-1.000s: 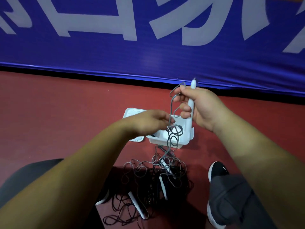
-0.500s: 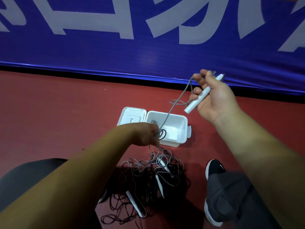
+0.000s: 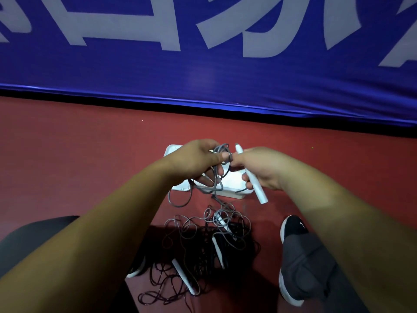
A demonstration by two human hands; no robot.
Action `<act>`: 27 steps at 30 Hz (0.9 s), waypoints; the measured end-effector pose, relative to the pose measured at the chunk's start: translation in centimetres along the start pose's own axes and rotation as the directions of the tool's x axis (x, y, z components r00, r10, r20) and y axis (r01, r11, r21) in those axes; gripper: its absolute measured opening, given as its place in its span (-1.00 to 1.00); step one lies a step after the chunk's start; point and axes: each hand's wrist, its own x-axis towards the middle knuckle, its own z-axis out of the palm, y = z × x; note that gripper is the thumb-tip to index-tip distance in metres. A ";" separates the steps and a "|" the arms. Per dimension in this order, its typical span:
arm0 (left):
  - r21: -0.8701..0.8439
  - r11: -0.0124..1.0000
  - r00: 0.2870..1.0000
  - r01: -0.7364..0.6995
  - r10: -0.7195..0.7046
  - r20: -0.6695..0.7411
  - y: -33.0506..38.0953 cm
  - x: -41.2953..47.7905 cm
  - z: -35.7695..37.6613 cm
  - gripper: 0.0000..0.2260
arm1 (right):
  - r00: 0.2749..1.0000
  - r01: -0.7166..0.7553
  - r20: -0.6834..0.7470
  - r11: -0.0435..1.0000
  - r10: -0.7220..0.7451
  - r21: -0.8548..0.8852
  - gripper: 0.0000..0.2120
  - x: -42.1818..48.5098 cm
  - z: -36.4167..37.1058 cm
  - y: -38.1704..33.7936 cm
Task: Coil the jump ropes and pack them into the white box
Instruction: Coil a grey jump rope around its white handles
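Note:
My right hand (image 3: 261, 169) grips a white jump-rope handle (image 3: 257, 188), tilted with its lower end pointing down to the right. My left hand (image 3: 198, 162) is closed on several loops of the grey rope (image 3: 217, 177), thumb pressed close to the right hand's fingertips. Both hands hover over the open white box (image 3: 232, 184), which is mostly hidden behind them; its lid (image 3: 171, 150) lies flat to the left. The rope hangs down into a tangled pile of grey and dark ropes (image 3: 203, 240) on the red floor, with more white handles (image 3: 184, 279) in it.
A blue banner (image 3: 203, 64) with white lettering stands behind the box. My black-and-white shoes (image 3: 292, 229) and grey trouser leg (image 3: 309, 267) flank the rope pile. Red floor (image 3: 79, 154) spreads to the left and right of the box.
My right hand came down and left from its raised position, bringing the handle to the left hand. My left hand lifted over the box and now holds more loops of rope.

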 end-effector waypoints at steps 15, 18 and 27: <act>0.142 0.985 0.905 0.098 -0.028 -0.425 0.1 0.5 -2.3 -0.81 | 0.968 0.196 -0.165 0.980 -0.187 0.037 -0.89 -0.3 -0.3 -1.1; 0.242 0.948 0.824 0.209 -0.037 -0.566 -0.9 1.4 -4.0 -0.83 | 0.934 0.170 -0.337 0.978 -0.119 0.124 -0.92 0.5 -1.2 -1.2; 0.606 0.507 0.770 0.613 -0.208 -0.603 -2.9 0.3 -6.4 -0.89 | 0.867 0.248 -0.499 0.875 -0.009 0.415 -0.81 0.6 -4.2 -0.9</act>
